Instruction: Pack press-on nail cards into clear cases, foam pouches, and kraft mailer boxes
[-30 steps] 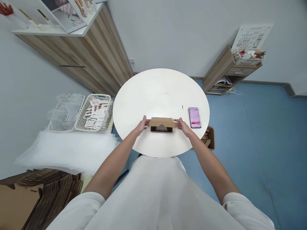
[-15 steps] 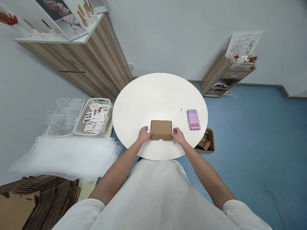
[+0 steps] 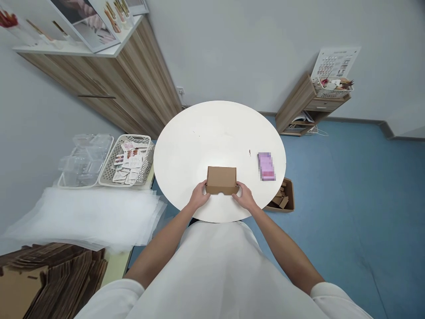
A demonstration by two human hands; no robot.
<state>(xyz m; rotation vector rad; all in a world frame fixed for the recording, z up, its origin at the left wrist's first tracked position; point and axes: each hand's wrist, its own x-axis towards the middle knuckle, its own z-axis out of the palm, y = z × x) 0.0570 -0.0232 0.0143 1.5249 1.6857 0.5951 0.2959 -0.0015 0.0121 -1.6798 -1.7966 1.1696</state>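
Observation:
A small brown cardboard box [image 3: 222, 177] lies with its lid down near the front of the round white table [image 3: 212, 128]. My left hand [image 3: 199, 196] grips its near left corner, the thumb at the front face and the fingers along the side. At the near right corner, my right hand [image 3: 245, 196] holds the box in the same way. A notch shows in the middle of the box's front edge. To the right on the table lies a purple pixelated item [image 3: 266, 166], apart from both hands.
Left of the table are a white basket of small packets [image 3: 105, 175], clear plastic containers [image 3: 86, 159], white translucent sheets [image 3: 86, 217] and flat cardboard stacks [image 3: 71, 283]. A bin with cardboard pieces [image 3: 291, 195] stands on the floor at right. Wooden cabinets [image 3: 146, 75] stand behind.
Both hands have moved slightly nearer to me along the box's sides, and the thumbs now sit at its front corners. The box has stayed in nearly the same place.

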